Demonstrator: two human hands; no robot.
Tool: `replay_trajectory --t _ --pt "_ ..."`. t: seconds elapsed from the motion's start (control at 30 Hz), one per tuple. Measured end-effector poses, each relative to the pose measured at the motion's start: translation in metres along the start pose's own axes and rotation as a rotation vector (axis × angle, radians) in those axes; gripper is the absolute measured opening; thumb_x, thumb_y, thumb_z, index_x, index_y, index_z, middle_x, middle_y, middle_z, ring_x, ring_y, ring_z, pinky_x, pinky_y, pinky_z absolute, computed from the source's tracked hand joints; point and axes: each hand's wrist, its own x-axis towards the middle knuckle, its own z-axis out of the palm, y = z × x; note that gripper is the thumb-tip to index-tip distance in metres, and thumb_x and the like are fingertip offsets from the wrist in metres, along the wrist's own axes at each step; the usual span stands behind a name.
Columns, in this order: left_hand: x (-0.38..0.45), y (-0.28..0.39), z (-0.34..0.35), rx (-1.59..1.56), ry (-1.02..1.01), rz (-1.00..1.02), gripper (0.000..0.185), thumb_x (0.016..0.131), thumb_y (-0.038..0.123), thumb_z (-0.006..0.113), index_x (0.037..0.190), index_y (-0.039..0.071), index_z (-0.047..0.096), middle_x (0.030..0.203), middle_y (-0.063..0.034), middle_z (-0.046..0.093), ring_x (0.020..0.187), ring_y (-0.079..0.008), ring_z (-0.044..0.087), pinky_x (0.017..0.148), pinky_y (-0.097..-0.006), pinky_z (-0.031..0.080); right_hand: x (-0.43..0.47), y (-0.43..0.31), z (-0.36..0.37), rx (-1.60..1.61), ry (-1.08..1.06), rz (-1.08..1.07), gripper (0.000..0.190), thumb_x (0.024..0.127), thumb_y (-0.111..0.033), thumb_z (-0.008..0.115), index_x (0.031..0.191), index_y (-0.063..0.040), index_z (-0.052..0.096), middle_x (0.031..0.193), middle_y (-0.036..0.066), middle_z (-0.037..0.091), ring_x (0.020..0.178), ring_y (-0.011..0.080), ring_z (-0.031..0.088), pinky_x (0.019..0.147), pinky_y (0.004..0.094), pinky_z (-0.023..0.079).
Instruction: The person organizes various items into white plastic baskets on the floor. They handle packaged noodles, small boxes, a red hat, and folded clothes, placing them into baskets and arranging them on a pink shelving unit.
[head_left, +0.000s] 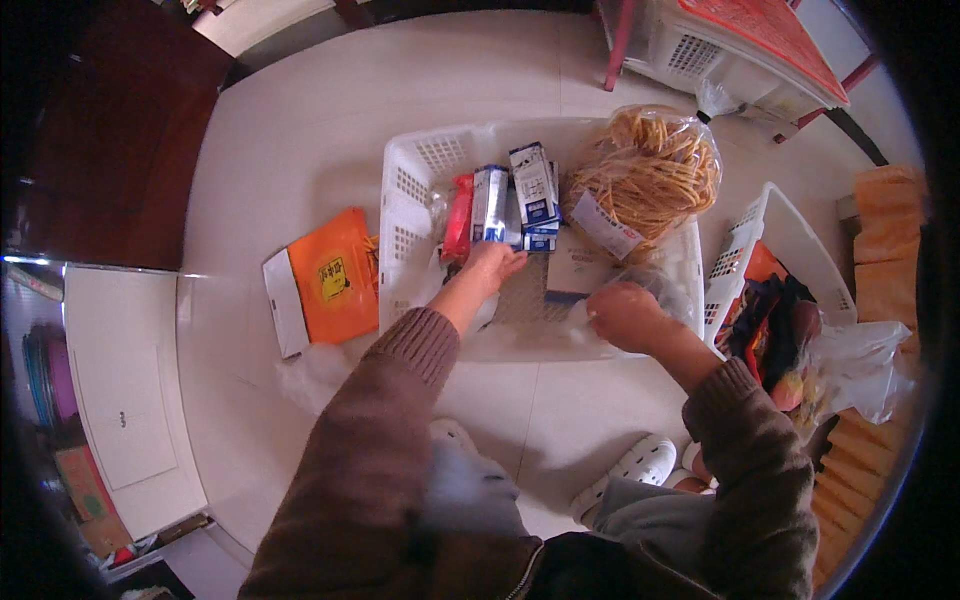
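Note:
A white plastic basket (396, 202) with lattice sides stands on the floor before me. My left hand (491, 266) is inside it, at the lower end of a silver-and-blue carton (490, 202); whether the fingers grip it is hidden. Beside that carton lie a red packet (459, 214) and several white-and-blue boxes (534, 184). Near the basket's front right, my right hand (628, 315) is closed on a clear plastic bag (660, 289). A flat cardboard box (574, 270) lies between the hands. Behind my right hand rests a tied bag of long tan dried sticks (645, 180).
An orange packet (330, 277) and a crumpled clear bag (315, 371) lie left of the basket. At right stands a smaller white basket (802, 240) holding dark items, with a plastic bag (855, 367) beside it. A red-legged stand (619, 45) bears another basket (739, 67).

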Motion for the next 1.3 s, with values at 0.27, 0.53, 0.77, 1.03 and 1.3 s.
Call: replay_trajectory --t 0.27,0.53,0.77,1.03,1.3 --pt "-0.018 0.061 -0.038 0.94 0.25 -0.033 0.028 0.076 0.013 0.062 0.096 -0.007 0.059 0.086 -0.0227 0.065 0.074 -0.0306 0.066 0.067 -0.0396 0.054 0.004 -0.002 -0.002 0.008 -0.11 0.094 0.014 0.076 -0.018 0.053 0.075 -0.007 0.061 0.08 0.012 0.062 0.081 0.0306 0.06 0.076 0.041 0.047" --pt "-0.057 0.048 -0.051 1.975 0.259 0.239 0.04 0.074 0.018 0.064 0.106 -0.003 0.055 0.094 -0.0232 0.063 0.093 -0.033 0.061 0.081 -0.0418 0.049 0.003 -0.001 0.002 0.022 0.031 0.033 0.013 0.077 -0.016 0.053 0.076 -0.005 0.06 0.081 0.012 0.063 0.079 0.0301 0.06 0.073 0.0398 0.048" --pt "-0.069 0.019 -0.055 1.932 0.309 0.328 0.059 0.069 0.024 0.072 0.115 -0.003 0.046 0.088 -0.0215 0.062 0.084 -0.0349 0.062 0.074 -0.0425 0.049 0.005 -0.001 0.006 -0.019 -0.002 0.05 0.014 0.078 -0.016 0.052 0.077 -0.005 0.061 0.08 0.011 0.061 0.081 0.0297 0.06 0.076 0.04 0.047" --pt "-0.085 0.064 -0.048 1.664 -0.161 0.107 0.024 0.072 0.016 0.065 0.092 0.003 0.061 0.089 -0.0181 0.063 0.084 -0.0313 0.061 0.072 -0.0398 0.047 0.008 -0.003 0.007 0.018 0.02 0.08 0.014 0.077 -0.015 0.052 0.076 -0.006 0.062 0.085 0.011 0.06 0.087 0.0288 0.058 0.078 0.0393 0.046" --pt "-0.082 0.177 -0.081 1.194 0.47 0.78 0.029 0.076 0.02 0.061 0.097 0.0 0.059 0.092 -0.0201 0.063 0.088 -0.035 0.06 0.075 -0.041 0.047 0.004 -0.001 0.012 0.078 0.127 0.055 0.009 0.076 -0.015 0.055 0.075 -0.008 0.06 0.081 0.009 0.057 0.084 0.0278 0.056 0.076 0.039 0.045"
